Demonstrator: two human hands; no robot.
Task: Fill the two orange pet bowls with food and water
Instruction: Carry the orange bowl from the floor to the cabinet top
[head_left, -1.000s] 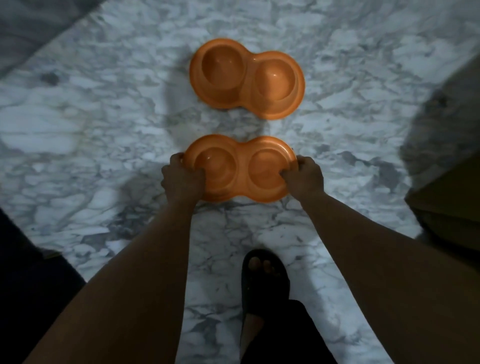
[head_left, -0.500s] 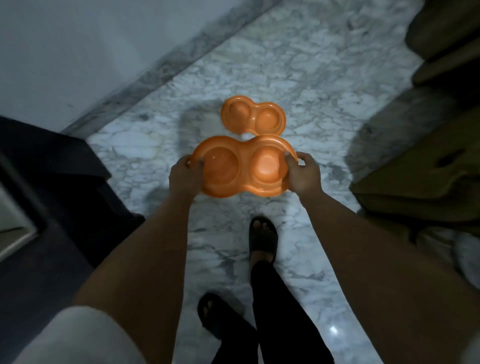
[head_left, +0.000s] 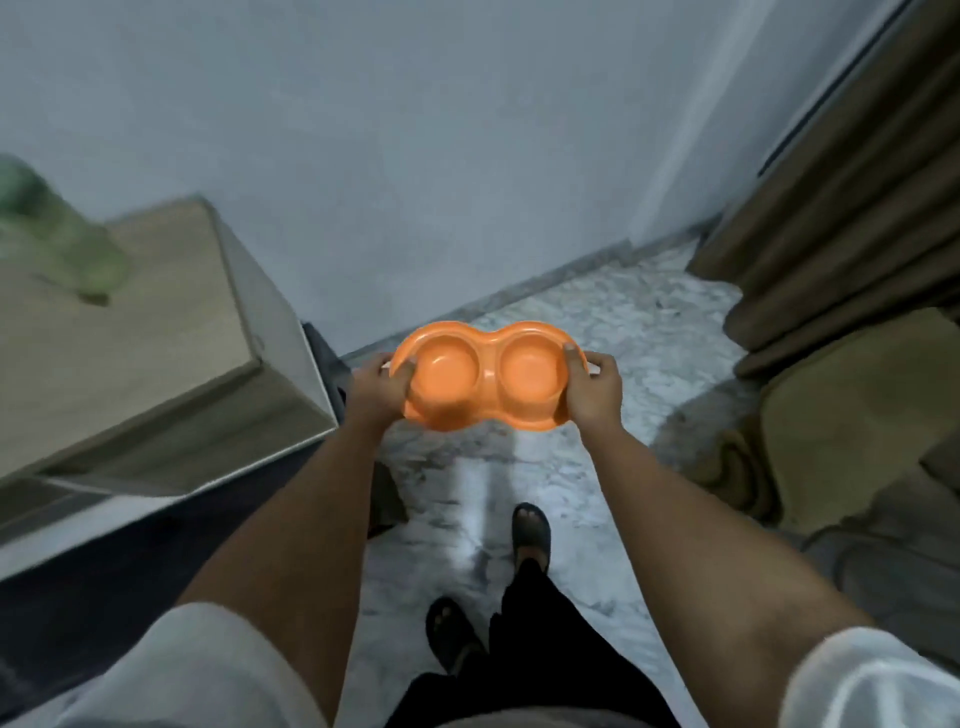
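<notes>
You have one orange double pet bowl (head_left: 487, 375) in view, with two round wells, both empty. Two hands are on it: your left hand (head_left: 378, 391) at one end, your right hand (head_left: 592, 391) at the other. Below the bowl you can count two sandalled feet (head_left: 531, 531). Left of the bowl stands one wooden cabinet (head_left: 156, 353), carrying one blurred green object (head_left: 57, 234). Right of the bowl hangs one brown curtain (head_left: 841, 208).

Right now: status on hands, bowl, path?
Left hand and right hand grip the orange plastic double pet bowl, one at each end. Both wells empty. Wooden cabinet close left.
</notes>
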